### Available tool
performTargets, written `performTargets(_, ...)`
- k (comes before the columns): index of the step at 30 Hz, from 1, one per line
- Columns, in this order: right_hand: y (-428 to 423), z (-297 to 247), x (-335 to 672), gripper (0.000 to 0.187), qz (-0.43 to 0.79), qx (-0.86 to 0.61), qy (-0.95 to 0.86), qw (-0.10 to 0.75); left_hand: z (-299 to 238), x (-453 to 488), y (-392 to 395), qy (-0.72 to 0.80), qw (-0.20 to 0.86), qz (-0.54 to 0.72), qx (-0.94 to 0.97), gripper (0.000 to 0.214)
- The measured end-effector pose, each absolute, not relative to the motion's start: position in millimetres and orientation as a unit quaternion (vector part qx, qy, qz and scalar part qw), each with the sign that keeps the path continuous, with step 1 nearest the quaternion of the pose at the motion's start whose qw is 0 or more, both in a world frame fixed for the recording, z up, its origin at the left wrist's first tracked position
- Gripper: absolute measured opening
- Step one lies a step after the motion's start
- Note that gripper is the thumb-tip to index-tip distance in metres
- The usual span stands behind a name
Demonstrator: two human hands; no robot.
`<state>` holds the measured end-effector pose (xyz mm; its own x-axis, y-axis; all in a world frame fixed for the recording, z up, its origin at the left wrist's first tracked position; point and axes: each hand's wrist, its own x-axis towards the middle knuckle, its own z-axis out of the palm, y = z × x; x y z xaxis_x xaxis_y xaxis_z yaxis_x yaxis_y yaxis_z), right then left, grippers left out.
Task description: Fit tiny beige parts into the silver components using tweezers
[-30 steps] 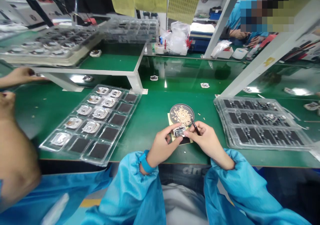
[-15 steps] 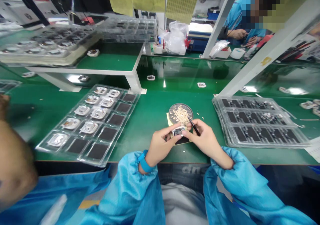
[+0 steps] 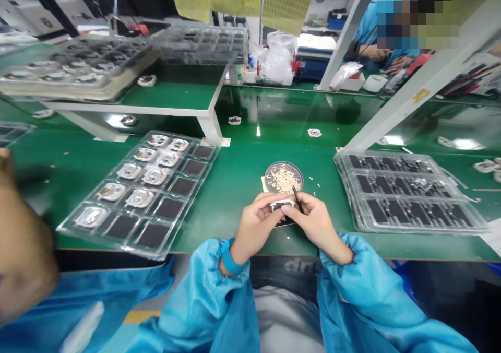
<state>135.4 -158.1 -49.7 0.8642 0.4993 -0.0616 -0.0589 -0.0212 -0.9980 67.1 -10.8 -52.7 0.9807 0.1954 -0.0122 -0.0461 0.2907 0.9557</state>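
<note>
Both of my hands meet over the green bench, with the small white-rimmed dark electronic part (image 3: 282,204) between them. My left hand (image 3: 254,227) is closed, thumb and fingers pinching its left side. In my right hand (image 3: 318,221) is a slim black tool (image 3: 298,200), like tweezers or a pen, its tip pointing up and away; that thumb presses on the part's right side. Just beyond my fingers a round mesh-bottomed dish (image 3: 267,180) holds many small beige pieces. Under the hands lies a yellow-and-black sheet, mostly covered.
A clear tray (image 3: 162,253) with several white parts lies left; stacked trays (image 3: 415,228) of black pieces lie right. A raised shelf (image 3: 183,92) bears more trays. White posts rise from the bench. Another person's arm (image 3: 23,238) is at far left; a person's hands (image 3: 376,53) work opposite.
The held part has tilted, showing more of its white rim edge-on. My right hand has shifted slightly left, and the black tool stands more upright.
</note>
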Motion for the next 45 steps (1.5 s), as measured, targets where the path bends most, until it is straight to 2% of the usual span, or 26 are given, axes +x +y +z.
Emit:
performTargets(4, -160, -46, 135, 0.033, 0.185, -0.705, -0.154, 0.667, -49, 62, -10, 0.070, 0.749, 0.050, 0.657, 0.035)
performTargets(8, -159, -40, 135, 0.033, 0.158, -0.728, -0.169, 0.645, -41, 59, -8, 0.044, 0.643, 0.101, 0.758, 0.027)
performTargets(23, -149, -42, 133, 0.026, 0.111, -0.742, -0.175, 0.638, -41, 61, -19, 0.065, 0.603, 0.218, 0.764, 0.022)
performTargets(26, -154, -42, 141, 0.025, 0.110, -0.771, -0.219, 0.588, -46, 62, -17, 0.078, 0.619, 0.195, 0.757, 0.024)
performTargets(29, -161, -36, 149, 0.025, 0.054, -0.796, -0.292, 0.528, -51, 63, -13, 0.083, 0.613, 0.176, 0.766, 0.028)
performTargets(33, -167, -24, 158, 0.012, -0.026, -0.777, -0.389, 0.494, -50, 61, -10, 0.063, 0.562, 0.180, 0.805, 0.029)
performTargets(45, -172, -24, 165, 0.016, -0.035, -0.806, -0.473, 0.355, -37, 72, 0, 0.042, 0.518, 0.149, 0.841, 0.031)
